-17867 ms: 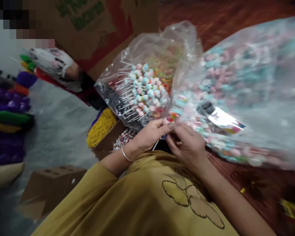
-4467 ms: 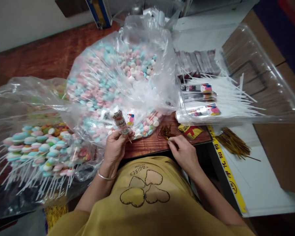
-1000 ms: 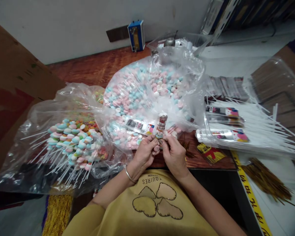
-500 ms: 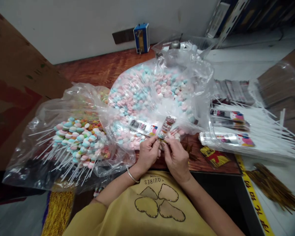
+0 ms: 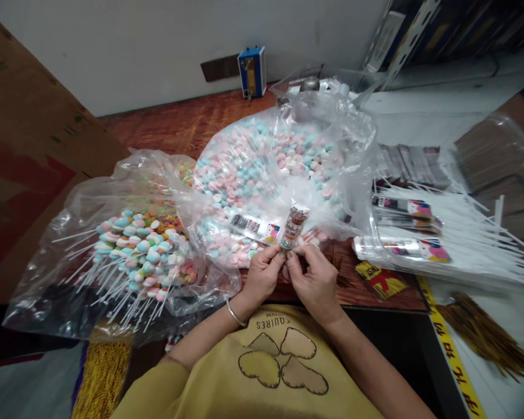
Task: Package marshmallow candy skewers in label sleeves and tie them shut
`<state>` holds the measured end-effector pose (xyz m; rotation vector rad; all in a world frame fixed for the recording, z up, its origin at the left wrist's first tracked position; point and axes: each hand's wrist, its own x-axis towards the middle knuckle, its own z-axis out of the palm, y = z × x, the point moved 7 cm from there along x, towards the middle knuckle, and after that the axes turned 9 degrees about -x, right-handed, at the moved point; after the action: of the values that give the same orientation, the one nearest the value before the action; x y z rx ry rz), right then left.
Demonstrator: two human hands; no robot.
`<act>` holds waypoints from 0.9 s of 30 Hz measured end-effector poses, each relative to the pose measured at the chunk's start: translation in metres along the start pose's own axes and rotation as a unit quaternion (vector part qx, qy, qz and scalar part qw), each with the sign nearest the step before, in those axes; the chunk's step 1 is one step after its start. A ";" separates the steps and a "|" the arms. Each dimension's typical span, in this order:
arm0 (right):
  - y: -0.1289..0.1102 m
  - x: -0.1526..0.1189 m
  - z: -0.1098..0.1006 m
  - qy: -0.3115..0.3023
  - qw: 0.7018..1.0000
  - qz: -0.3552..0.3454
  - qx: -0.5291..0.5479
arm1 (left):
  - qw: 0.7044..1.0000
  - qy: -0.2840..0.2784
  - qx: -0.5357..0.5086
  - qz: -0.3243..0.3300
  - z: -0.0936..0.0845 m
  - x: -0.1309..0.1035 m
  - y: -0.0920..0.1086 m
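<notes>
My left hand (image 5: 264, 272) is closed, pinching the gathered lower end of a small printed candy bag (image 5: 294, 227) that stands upright above the fingers. Close against it, my right hand (image 5: 313, 280) pinches at the bag's neck, where a gold twist tie is mostly hidden by the fingertips. Behind the hands lies a large clear bag of pink, blue and white marshmallow candies (image 5: 231, 169). A flat printed wrapper (image 5: 257, 228) rests on that bag, just left of the held one.
Marshmallow skewers on white sticks (image 5: 142, 247) lie on a plastic bag at left. On the right are white sticks (image 5: 471, 233), printed wrappers (image 5: 413, 249), a pouch of gold ties (image 5: 379, 279) and loose gold ties (image 5: 484, 334). A cardboard box (image 5: 30, 145) stands far left.
My right fingers have shifted slightly at the neck of the candy bag, and the gold tie shows less. The bag stands a little more upright. My left hand keeps its hold.
</notes>
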<state>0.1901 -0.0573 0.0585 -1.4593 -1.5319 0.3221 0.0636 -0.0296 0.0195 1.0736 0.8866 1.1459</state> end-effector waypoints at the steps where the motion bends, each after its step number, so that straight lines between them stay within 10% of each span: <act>1: 0.006 0.000 0.002 -0.018 0.998 0.039 0.053 | 1.000 -0.011 0.008 0.024 -0.001 0.002 0.002; 8: 0.013 -0.024 0.043 -0.254 0.831 0.271 0.414 | 0.964 -0.143 0.115 0.193 -0.002 0.010 0.051; 11: 0.017 -0.007 0.017 -0.151 0.905 0.211 0.338 | 0.939 -0.072 0.215 0.259 -0.010 -0.001 0.084; 14: 0.005 0.009 -0.022 -0.037 0.978 0.090 0.183 | 0.923 -0.177 0.266 0.214 0.006 -0.014 0.086; 18: -0.029 0.007 -0.034 -0.098 0.987 -0.073 0.101 | 0.931 -0.249 0.258 0.073 0.017 -0.015 0.066; 27: 0.005 0.001 -0.002 -0.148 0.928 0.165 0.299 | 0.944 -0.257 0.167 0.123 0.015 -0.025 0.085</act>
<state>0.1954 -0.0565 0.0560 -1.1942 -1.2421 1.1508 0.0504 -0.0510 0.1053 1.7073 0.5459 0.8586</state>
